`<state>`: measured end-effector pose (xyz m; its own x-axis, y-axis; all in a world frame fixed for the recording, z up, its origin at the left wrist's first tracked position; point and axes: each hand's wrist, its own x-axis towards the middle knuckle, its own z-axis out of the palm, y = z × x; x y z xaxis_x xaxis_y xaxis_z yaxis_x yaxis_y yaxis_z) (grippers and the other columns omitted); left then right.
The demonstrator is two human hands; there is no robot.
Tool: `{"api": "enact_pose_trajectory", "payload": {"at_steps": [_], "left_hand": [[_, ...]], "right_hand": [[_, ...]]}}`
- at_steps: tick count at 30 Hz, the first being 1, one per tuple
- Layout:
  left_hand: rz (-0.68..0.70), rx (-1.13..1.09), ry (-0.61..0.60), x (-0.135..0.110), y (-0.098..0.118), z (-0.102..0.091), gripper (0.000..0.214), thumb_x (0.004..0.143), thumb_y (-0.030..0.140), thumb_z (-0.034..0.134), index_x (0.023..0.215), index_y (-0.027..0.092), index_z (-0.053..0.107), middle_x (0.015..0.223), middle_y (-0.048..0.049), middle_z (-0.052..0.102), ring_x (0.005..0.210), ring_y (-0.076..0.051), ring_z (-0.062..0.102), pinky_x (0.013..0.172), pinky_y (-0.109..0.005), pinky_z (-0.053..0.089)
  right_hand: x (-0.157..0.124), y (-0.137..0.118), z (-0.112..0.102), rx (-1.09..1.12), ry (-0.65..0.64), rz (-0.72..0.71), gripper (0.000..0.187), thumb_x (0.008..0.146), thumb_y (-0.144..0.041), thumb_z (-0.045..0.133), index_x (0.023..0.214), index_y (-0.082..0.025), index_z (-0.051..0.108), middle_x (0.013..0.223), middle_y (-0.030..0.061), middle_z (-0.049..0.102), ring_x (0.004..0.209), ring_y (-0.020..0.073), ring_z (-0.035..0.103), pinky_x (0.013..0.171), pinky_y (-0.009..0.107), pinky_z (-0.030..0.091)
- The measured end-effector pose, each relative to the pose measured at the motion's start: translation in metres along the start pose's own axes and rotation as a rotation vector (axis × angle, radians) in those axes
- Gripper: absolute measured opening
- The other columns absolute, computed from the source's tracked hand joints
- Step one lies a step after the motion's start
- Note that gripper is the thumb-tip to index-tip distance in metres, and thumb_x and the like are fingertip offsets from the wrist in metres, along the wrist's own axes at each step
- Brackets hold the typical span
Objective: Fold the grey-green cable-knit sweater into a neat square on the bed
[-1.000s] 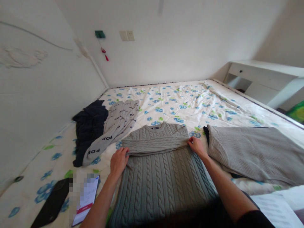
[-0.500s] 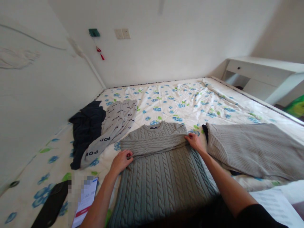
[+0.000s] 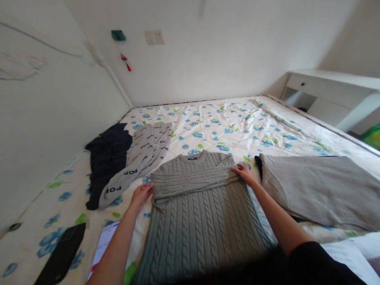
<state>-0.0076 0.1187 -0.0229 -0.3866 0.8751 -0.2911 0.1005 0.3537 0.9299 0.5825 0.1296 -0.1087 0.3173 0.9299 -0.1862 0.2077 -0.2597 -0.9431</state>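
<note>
A grey-green cable-knit sweater (image 3: 204, 213) lies spread on the bed with its neckline away from me. Both sleeves are crossed flat over the chest in one band. My left hand (image 3: 142, 196) rests at the sweater's left edge, its fingers stretched out and touching the fold near the sleeve band. On the other side, my right hand (image 3: 244, 174) has its fingers closed on the sweater's right edge, at the end of the band. The sweater's hem is hidden in dark shadow near my body.
A navy garment (image 3: 108, 148) and a grey garment printed "POP" (image 3: 145, 148) lie left on the flowered sheet (image 3: 204, 122). A grey ribbed garment (image 3: 317, 186) lies right. A black phone (image 3: 61, 253) and a lit-screen phone (image 3: 102, 245) are front left. A white desk (image 3: 329, 91) stands back right.
My left hand has let go of the sleeve band and moved left to the sweater's edge, its fingers straightening. The right hand stays at nearly the same spot. The view has shifted slightly.
</note>
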Motion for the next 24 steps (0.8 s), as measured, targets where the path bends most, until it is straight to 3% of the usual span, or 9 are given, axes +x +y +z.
{"api": "enact_pose_trajectory", "payload": {"at_steps": [3,6,8,10,13,16,19,21,24], "left_hand": [[-0.212,-0.311,-0.144,0.008,0.011,0.001,0.008,0.095,0.02,0.078,0.099,0.02,0.072,0.085,-0.0041,0.08,0.074,-0.017,0.078,0.076,-0.026,0.067],[-0.335,-0.255,-0.26,0.017,0.023,0.018,0.013,0.097,0.024,0.079,0.108,0.019,0.077,0.09,-0.0085,0.085,0.079,-0.024,0.084,0.079,-0.036,0.072],[-0.401,-0.151,-0.29,0.028,0.03,0.037,0.026,0.091,0.025,0.084,0.115,0.017,0.079,0.094,-0.0128,0.087,0.084,-0.032,0.086,0.082,-0.046,0.074],[-0.428,-0.078,-0.282,0.043,0.036,0.055,0.034,0.085,0.022,0.088,0.118,0.016,0.081,0.094,-0.0147,0.088,0.082,-0.036,0.086,0.081,-0.052,0.074],[-0.397,-0.037,-0.253,0.076,0.053,0.076,0.036,0.082,0.018,0.087,0.117,0.015,0.08,0.09,-0.0135,0.087,0.08,-0.035,0.085,0.082,-0.053,0.073],[-0.279,-0.032,-0.218,0.113,0.081,0.091,0.04,0.083,0.017,0.086,0.122,0.013,0.078,0.094,-0.0119,0.087,0.086,-0.031,0.085,0.089,-0.051,0.072],[-0.136,-0.032,-0.19,0.143,0.11,0.106,0.05,0.091,0.021,0.083,0.139,0.012,0.07,0.108,-0.0115,0.086,0.098,-0.026,0.083,0.098,-0.049,0.069],[-0.062,-0.022,-0.184,0.152,0.12,0.115,0.056,0.096,0.027,0.082,0.148,0.015,0.064,0.117,-0.0113,0.084,0.107,-0.024,0.08,0.103,-0.047,0.066],[0.025,0.074,-0.22,0.142,0.111,0.12,0.06,0.095,0.047,0.086,0.145,0.02,0.065,0.123,-0.0121,0.083,0.116,-0.026,0.076,0.106,-0.047,0.063]], "right_hand": [[0.007,-0.011,0.004,0.135,-0.15,0.058,0.069,0.082,-0.06,0.087,0.139,-0.022,0.074,0.136,0.0113,0.083,0.125,0.0328,0.079,0.107,0.043,0.066],[0.016,-0.023,0.01,0.196,-0.357,0.095,0.071,0.075,-0.057,0.095,0.133,-0.023,0.072,0.128,0.0085,0.086,0.112,0.0301,0.082,0.098,0.043,0.07],[0.024,-0.03,0.014,0.227,-0.405,0.109,0.073,0.071,-0.048,0.1,0.133,-0.023,0.071,0.123,0.009,0.086,0.105,0.0282,0.083,0.095,0.043,0.071],[0.032,-0.038,0.017,0.253,-0.38,0.088,0.076,0.07,-0.041,0.101,0.137,-0.023,0.069,0.122,0.0083,0.086,0.102,0.0268,0.083,0.094,0.041,0.071],[0.048,-0.056,0.015,0.304,-0.322,0.013,0.09,0.071,-0.035,0.097,0.154,-0.028,0.063,0.128,0.0052,0.085,0.103,0.0259,0.082,0.094,0.041,0.071],[0.077,-0.085,0.005,0.358,-0.26,-0.094,0.103,0.072,-0.037,0.096,0.167,-0.033,0.055,0.134,0.0036,0.083,0.108,0.0265,0.081,0.097,0.041,0.07],[0.113,-0.114,-0.005,0.366,-0.119,-0.196,0.104,0.074,-0.042,0.097,0.169,-0.029,0.055,0.136,0.0059,0.082,0.114,0.0267,0.079,0.1,0.04,0.069],[0.129,-0.124,-0.01,0.333,0.011,-0.17,0.105,0.077,-0.044,0.098,0.17,-0.025,0.053,0.139,0.0098,0.08,0.115,0.0265,0.078,0.098,0.038,0.069],[0.125,-0.113,-0.013,0.222,0.1,0.036,0.105,0.083,-0.044,0.095,0.173,-0.021,0.045,0.147,0.0174,0.075,0.118,0.0274,0.078,0.092,0.036,0.069]]}}
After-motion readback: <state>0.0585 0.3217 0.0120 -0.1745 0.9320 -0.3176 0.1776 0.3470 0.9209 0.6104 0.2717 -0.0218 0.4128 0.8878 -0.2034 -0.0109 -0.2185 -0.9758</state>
